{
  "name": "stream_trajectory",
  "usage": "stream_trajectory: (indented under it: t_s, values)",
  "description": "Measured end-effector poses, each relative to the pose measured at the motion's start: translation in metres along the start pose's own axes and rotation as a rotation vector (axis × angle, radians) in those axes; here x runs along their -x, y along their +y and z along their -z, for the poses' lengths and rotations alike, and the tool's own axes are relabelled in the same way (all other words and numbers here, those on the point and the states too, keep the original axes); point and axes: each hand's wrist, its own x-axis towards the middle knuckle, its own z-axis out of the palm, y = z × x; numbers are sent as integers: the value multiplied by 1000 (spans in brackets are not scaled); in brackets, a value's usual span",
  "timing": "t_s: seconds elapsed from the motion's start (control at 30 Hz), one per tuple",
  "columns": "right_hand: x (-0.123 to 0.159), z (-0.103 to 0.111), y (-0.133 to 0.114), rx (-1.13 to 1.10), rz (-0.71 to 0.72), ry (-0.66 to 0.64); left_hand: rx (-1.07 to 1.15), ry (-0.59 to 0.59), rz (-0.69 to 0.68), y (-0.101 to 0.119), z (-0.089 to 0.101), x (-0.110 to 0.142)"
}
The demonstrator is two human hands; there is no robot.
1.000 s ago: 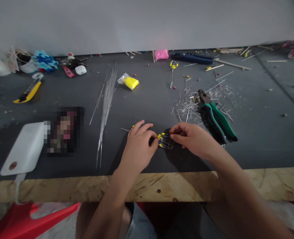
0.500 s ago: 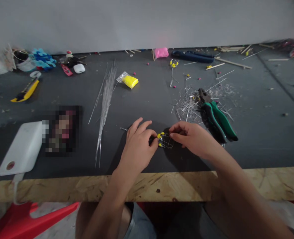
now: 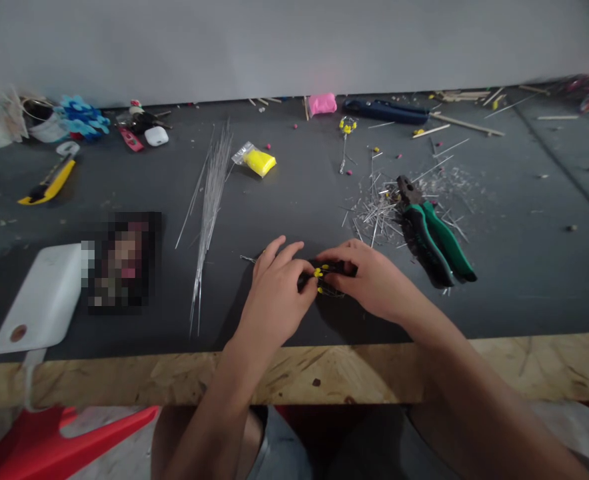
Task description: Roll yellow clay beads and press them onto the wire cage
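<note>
Both hands meet over a small wire frame with yellow beads [image 3: 320, 278] on the dark mat near the table's front edge. My left hand [image 3: 277, 297] pinches the frame's left side, its fingers curled. My right hand [image 3: 369, 280] covers the frame's right side, fingers closed on it, so most of the wire is hidden. Green-handled pliers [image 3: 432, 233] lie just right of my right hand, beside a heap of cut wire bits [image 3: 374, 213]. A bundle of long straight wires [image 3: 209, 207] lies left of my left hand.
A white power bank [image 3: 42, 300] and a blurred phone [image 3: 119, 260] sit at the left. Yellow clay [image 3: 259, 161], pink clay [image 3: 322, 104], a yellow utility knife [image 3: 49, 181], a dark blue tool [image 3: 385, 112] and wooden sticks [image 3: 467, 125] lie farther back. The table's wooden edge [image 3: 324, 373] runs along the front.
My right hand has slid left over the wire frame, covering most of it. My left hand has stayed in place.
</note>
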Motion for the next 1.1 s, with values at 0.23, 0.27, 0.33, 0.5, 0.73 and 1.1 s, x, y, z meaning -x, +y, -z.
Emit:
stream_trajectory:
  t_s: [0.23, 0.27, 0.33, 0.5, 0.73, 1.1]
  values:
    - [-1, -2, -2, 44, -30, -10, -1, -4, -1, -1, 0, -1]
    - [-1, -2, -3, 49, -31, -12, 0, -5, -1, 0, 0, -1]
    - [-1, -2, -3, 59, -34, -15, 3, -6, 1, 0, 0, -1]
    - [-3, -2, -5, 89, -37, -14, 12, -3, 3, 0, -1, -1]
    - [-3, -2, -8, 126, -62, -18, 10, -12, 13, 0, 0, -2]
    - [-2, -2, -12, 183, -72, -8, 0, -11, 4, -1, 0, -3]
